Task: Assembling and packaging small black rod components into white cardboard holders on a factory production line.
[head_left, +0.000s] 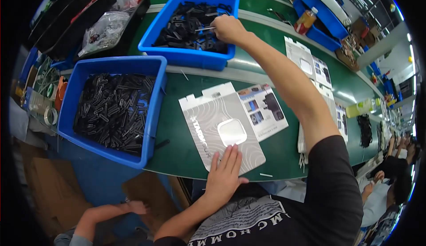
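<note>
My left hand [223, 175] lies flat, fingers stretched, on the lower part of a flattened grey carton [208, 108] with pale wavy lines and a square cut-out. The carton's printed white panel [265, 113] spreads to its right on the green table. Farther off, my right hand [228, 29] is closed over the right side of a blue bin [188, 59] of small black plastic parts [182, 26]. From its fingers a thin, light-coloured rod [205, 29] sticks out to the left above the parts; its kind is unclear.
Another blue bin [153, 108] of slim black pieces stands at the left table edge. More flattened cartons [306, 62] and a bottle [306, 20] are on the right. Black trays with plastic bags [106, 31] stand far left. Another person's forearm [106, 212] shows at lower left.
</note>
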`<state>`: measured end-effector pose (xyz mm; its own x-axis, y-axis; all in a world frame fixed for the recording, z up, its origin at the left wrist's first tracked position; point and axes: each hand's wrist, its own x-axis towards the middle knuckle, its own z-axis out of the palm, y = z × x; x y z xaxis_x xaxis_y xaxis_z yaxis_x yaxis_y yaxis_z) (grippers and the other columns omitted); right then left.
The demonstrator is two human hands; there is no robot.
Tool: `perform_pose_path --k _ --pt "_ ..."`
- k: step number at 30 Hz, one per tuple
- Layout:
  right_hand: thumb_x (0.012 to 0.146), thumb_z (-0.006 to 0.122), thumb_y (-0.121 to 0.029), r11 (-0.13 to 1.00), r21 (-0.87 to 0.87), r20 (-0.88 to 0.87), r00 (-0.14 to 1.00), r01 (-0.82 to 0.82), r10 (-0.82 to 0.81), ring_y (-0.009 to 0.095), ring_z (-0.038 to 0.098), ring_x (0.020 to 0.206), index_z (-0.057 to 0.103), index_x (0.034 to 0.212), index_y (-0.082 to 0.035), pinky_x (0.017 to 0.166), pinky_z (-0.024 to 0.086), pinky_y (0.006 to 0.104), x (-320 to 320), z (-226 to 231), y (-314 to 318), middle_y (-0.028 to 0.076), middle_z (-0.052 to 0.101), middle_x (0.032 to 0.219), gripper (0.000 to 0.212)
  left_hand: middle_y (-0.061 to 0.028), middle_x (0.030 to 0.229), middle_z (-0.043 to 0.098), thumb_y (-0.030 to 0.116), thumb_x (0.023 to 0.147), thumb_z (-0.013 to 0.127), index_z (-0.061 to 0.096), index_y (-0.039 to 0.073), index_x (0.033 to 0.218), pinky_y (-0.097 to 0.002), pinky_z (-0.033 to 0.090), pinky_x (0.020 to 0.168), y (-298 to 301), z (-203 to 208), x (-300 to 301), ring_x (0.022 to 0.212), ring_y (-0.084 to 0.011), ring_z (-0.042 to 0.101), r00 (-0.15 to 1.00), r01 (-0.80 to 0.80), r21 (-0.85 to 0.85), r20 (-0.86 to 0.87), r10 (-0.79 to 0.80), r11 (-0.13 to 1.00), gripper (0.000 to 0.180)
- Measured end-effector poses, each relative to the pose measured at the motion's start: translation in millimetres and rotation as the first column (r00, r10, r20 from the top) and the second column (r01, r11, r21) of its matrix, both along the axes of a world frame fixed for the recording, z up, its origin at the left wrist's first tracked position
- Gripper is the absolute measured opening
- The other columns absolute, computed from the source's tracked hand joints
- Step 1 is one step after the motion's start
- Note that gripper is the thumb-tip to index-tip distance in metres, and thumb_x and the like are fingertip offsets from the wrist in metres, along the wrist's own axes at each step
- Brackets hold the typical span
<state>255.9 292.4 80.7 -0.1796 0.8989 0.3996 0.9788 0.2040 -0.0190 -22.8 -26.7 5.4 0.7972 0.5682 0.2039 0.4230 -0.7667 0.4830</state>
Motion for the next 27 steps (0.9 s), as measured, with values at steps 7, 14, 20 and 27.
perform_pose_path --k 7,14,20,27 --pt "0.079 0.078 -0.019 0.93 -0.302 0.168 0.972 0.211 -0.166 0.033 0.072 0.085 0.078 0.095 -0.006 0.076 0.058 0.0428 -11 -4 63 0.012 0.075 0.093 0.021 -0.0223 0.147 0.05 0.027 0.089 0.066 0.055 -0.006 0.132 -0.042 0.037 0.112 17 3 -24 0.138 -0.0315 0.047 0.982 0.187 0.055 -0.017 -0.186 0.981 0.056" --pt "0.077 0.07 -0.011 0.86 -0.454 0.105 0.972 0.233 -0.208 0.035 0.073 0.088 0.077 0.098 -0.004 0.076 0.058 0.0468 -7 -4 71 0.015 0.076 0.101 0.023 -0.0186 0.137 0.058 0.014 0.09 0.062 0.061 -0.003 0.119 -0.0378 0.042 0.103 21 -1 -25 0.125 -0.0277 0.055 0.969 0.214 0.088 0.106 -0.223 0.973 0.034" --pt "0.077 0.07 -0.012 0.847 -0.425 0.164 0.948 0.318 -0.273 0.036 0.073 0.089 0.077 0.102 -0.004 0.077 0.058 0.0463 -16 7 57 0.015 0.076 0.102 0.027 -0.0151 0.13 0.06 0.012 0.091 0.061 0.062 0.0 0.115 -0.0378 0.042 0.099 15 -5 -15 0.12 -0.0269 0.057 0.962 0.168 0.116 0.196 -0.188 0.979 0.027" --pt "0.078 0.069 -0.014 0.889 -0.377 0.175 0.962 0.261 -0.208 0.037 0.073 0.089 0.077 0.099 -0.004 0.076 0.058 0.0465 -21 -8 60 0.016 0.076 0.1 0.025 -0.0135 0.127 0.061 0.012 0.091 0.062 0.062 0.0 0.114 -0.0392 0.042 0.1 10 -8 -9 0.119 -0.0276 0.057 0.958 0.12 0.063 0.253 -0.132 0.991 0.026"
